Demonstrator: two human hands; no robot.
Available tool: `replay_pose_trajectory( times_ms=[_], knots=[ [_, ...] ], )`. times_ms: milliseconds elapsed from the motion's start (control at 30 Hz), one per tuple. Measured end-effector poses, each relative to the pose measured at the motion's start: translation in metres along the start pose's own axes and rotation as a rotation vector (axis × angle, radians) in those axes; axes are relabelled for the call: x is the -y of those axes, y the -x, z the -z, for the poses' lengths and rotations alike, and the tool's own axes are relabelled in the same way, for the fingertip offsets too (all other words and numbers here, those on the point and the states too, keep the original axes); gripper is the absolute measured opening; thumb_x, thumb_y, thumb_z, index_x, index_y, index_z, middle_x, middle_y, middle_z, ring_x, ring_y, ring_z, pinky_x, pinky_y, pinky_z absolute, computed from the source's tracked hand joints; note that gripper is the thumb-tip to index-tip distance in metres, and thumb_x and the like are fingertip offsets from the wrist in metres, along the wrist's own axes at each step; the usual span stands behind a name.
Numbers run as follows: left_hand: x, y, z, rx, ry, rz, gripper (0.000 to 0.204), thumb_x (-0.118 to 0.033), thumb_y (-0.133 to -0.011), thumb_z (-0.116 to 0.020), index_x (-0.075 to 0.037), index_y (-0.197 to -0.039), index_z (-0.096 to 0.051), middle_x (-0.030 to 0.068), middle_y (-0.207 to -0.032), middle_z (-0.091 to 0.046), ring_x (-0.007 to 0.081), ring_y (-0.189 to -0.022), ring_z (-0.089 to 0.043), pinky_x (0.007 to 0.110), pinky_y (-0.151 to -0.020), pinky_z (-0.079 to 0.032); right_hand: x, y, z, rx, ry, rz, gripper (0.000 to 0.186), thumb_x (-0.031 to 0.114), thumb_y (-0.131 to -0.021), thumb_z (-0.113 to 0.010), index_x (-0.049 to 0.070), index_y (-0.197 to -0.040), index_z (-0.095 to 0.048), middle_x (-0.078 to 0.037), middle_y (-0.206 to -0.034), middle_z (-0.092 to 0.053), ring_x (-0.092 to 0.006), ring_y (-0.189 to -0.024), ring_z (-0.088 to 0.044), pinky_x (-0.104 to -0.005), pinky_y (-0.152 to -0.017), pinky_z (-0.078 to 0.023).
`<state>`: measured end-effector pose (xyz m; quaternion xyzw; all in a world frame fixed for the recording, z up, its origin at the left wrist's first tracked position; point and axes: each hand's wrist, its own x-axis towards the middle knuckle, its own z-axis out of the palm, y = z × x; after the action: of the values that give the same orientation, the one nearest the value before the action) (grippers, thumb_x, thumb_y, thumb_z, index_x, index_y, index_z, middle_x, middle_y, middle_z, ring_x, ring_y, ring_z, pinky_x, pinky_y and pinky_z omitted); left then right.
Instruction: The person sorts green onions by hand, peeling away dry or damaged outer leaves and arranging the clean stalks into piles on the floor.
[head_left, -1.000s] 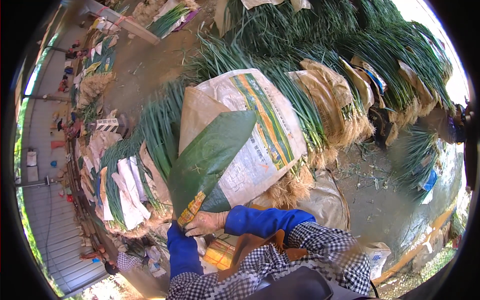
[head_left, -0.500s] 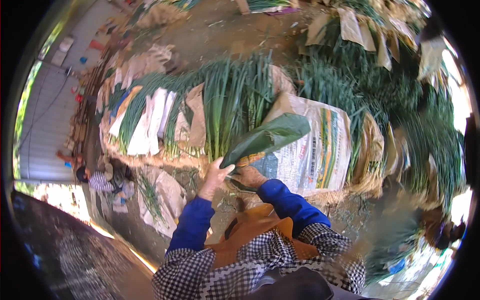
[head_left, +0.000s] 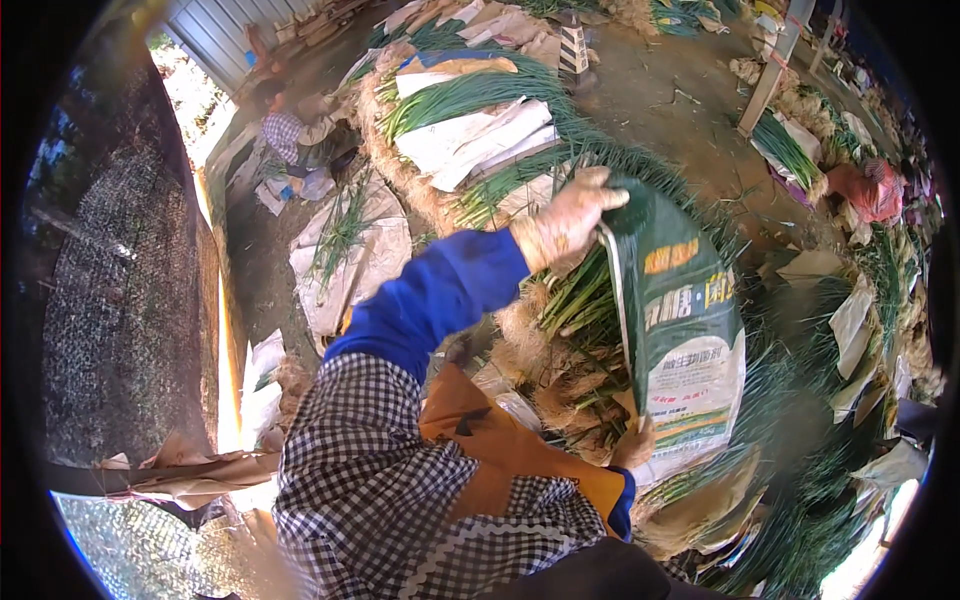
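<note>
Left hand [head_left: 570, 220], at the centre of the frame, is closed on the upper left corner of a green and white sack [head_left: 685, 315], which is pinched between thumb and fingers. By the right hand [head_left: 632, 443], partly hidden, the lower left corner of the sack is gripped, so that its left edge is stretched between both hands, right of centre. Beside that edge, green onions [head_left: 585, 300] with pale roots are exposed. More bundles [head_left: 450, 105] are laid out toward the top, partly covered by white sheets [head_left: 485, 142]. Left of centre, loose stalks [head_left: 343, 230] are laid on a pale sheet [head_left: 380, 250] on the floor. At upper left, a person in a checked top [head_left: 281, 137] can be seen, and dark mesh [head_left: 120, 290] is hung along the left side.
</note>
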<state>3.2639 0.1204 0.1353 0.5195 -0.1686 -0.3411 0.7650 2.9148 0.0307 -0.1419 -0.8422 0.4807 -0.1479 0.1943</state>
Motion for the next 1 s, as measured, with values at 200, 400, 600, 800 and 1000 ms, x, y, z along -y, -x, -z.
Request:
replay_pose_trajectory(
  times_ms=[200,400,600,800,1000],
  knots=[
    [-0.178,-0.126,0.187,0.077,-0.075,-0.391,0.037,-0.008,-0.078,-0.061,-0.002,-0.113,-0.051,0.0092,-0.099,-0.061,0.0196,-0.087,-0.061,0.03,-0.078,-0.05,0.176,-0.142,0.032,-0.215,-0.029,0.313,0.033,0.015,-0.079,-0.051,0.012,-0.111,-0.059,-0.019,-0.099,-0.061,-0.0352,-0.09,-0.057,-0.0404,-0.08,-0.044],
    [-0.324,-0.21,0.318,0.178,-0.109,-0.363,0.025,-0.007,-0.082,-0.054,-0.008,-0.107,-0.052,0.005,-0.095,-0.06,0.0215,-0.085,-0.058,0.036,-0.077,-0.048,0.355,-0.266,0.015,-0.454,-0.161,0.465,0.028,0.023,-0.083,-0.056,0.012,-0.108,-0.06,-0.012,-0.099,-0.063,-0.0281,-0.089,-0.06,-0.0349,-0.078,-0.047],
    [-0.375,-0.305,0.38,0.086,0.042,-0.695,0.026,-0.005,-0.08,-0.056,-0.007,-0.106,-0.053,0.0092,-0.097,-0.06,0.024,-0.086,-0.058,0.037,-0.081,-0.048,0.436,-0.355,0.051,-0.786,-0.019,0.605,0.023,0.016,-0.083,-0.057,0.007,-0.104,-0.062,-0.012,-0.09,-0.065,-0.0243,-0.079,-0.063,-0.0323,-0.072,-0.05],
    [-0.282,-0.266,0.607,-0.488,-1.522,-0.955,0.042,-0.004,-0.069,-0.063,-0.004,-0.111,-0.055,0.0152,-0.111,-0.058,0.0201,-0.096,-0.06,0.031,-0.079,-0.048,0.471,-0.258,-0.024,-0.553,0.132,0.694,0.034,0.001,-0.08,-0.053,0.015,-0.111,-0.061,-0.008,-0.092,-0.064,-0.0208,-0.083,-0.061,-0.0333,-0.074,-0.05],
    [-0.093,-0.236,0.842,-0.516,-1.047,-0.115,0.041,-0.009,-0.07,-0.058,0.004,-0.11,-0.056,0.0124,-0.104,-0.059,0.0204,-0.093,-0.055,0.031,-0.089,-0.039,0.438,-0.186,-0.242,0.279,0.371,0.729,0.044,0.006,-0.079,-0.046,0.017,-0.121,-0.051,-0.004,-0.112,-0.053,-0.021,-0.091,-0.054,-0.035,-0.076,-0.045]
  ],
)
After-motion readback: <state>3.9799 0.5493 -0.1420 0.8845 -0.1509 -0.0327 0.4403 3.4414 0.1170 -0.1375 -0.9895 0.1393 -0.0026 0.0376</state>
